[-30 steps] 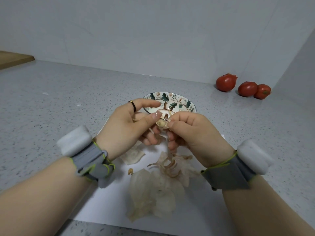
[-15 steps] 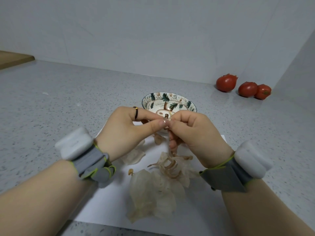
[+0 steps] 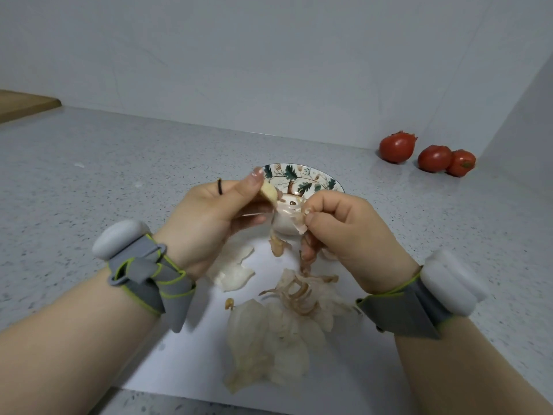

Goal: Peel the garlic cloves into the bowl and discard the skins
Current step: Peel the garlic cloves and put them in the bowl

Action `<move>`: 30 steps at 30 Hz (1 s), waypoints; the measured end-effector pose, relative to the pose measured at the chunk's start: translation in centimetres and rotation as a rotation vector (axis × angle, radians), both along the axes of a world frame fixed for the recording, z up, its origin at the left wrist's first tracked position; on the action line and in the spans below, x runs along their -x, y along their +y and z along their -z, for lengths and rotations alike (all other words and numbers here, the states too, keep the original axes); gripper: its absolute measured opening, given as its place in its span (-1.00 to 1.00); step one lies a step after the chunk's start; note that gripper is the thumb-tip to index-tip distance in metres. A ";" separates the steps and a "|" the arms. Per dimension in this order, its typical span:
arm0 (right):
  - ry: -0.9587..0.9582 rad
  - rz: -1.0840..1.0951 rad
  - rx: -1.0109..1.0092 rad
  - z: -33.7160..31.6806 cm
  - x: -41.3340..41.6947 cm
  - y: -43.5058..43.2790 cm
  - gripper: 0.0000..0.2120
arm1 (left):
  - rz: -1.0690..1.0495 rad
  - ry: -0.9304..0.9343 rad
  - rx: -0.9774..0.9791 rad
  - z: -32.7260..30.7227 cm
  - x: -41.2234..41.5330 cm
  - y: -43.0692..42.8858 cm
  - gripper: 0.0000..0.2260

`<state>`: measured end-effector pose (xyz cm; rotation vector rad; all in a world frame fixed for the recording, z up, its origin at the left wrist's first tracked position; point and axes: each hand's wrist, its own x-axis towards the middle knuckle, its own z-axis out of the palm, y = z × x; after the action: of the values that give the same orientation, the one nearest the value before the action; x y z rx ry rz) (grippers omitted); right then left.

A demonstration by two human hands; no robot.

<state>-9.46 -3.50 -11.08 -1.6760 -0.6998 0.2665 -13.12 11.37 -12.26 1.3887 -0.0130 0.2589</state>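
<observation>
**Both hands gripping garlic over the near edge of the bowl**

Left hand [image 3: 215, 217]: thumb and forefinger pinch a yellowish clove [image 3: 267, 191], held up in front of the left rim of the bowl. There is a dark ring [image 3: 220, 187] on one finger.

Right hand [image 3: 344, 232]: fingers curled. Thumb and forefinger pinch a white garlic piece [image 3: 284, 224] by its loose papery skin, and strips of skin hang below it. The piece sits between the two hands, just beside the clove. Cannot tell whether the two touch.

Bowl [image 3: 302, 175]: leaf pattern, standing on the grey speckled surface [image 3: 89, 181] just behind the hands. Its near side is hidden by them, so its contents cannot be told.

Skins [image 3: 269, 339]: a loose pile on a white sheet [image 3: 344, 381] below the hands, in front of the bowl.

Three tomatoes [image 3: 434, 158] lie at the back right by the wall, well apart from the bowl.

A wooden board [image 3: 24, 104] shows at the far left edge.

Grey bands [image 3: 134, 265] with white pods sit on both wrists
</observation>
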 end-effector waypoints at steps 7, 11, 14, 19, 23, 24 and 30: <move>-0.180 0.017 0.134 0.4 -0.2 -0.1 -0.76 | -0.033 0.030 0.079 -0.6 0.2 0.2 -0.72; -0.305 -0.013 0.343 0.9 -0.2 0.0 -0.73 | -0.079 0.026 0.009 -0.4 0.2 0.2 -0.73; -0.339 -0.017 0.373 1.0 -0.2 0.0 -0.68 | -0.111 0.019 -0.010 -0.4 0.2 0.2 -0.73; -0.298 0.107 0.088 0.8 0.1 0.2 -0.86 | -0.136 0.035 -0.005 -0.4 0.3 -0.1 -0.78; -0.643 0.257 0.080 1.6 0.3 1.3 -0.76 | -0.127 0.050 0.001 -0.3 0.5 -1.0 -0.80; -0.713 0.271 0.107 1.9 0.1 1.5 -0.74 | -0.123 0.051 0.005 -0.2 0.4 -1.1 -0.80; -0.802 0.433 0.039 2.1 -0.6 1.4 -0.83 | -0.029 0.033 0.068 -0.1 0.4 -1.5 -0.84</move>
<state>-8.88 -2.11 -13.16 -1.9146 -0.8782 -0.7415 -13.54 9.89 -12.19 1.3260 0.0432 0.2586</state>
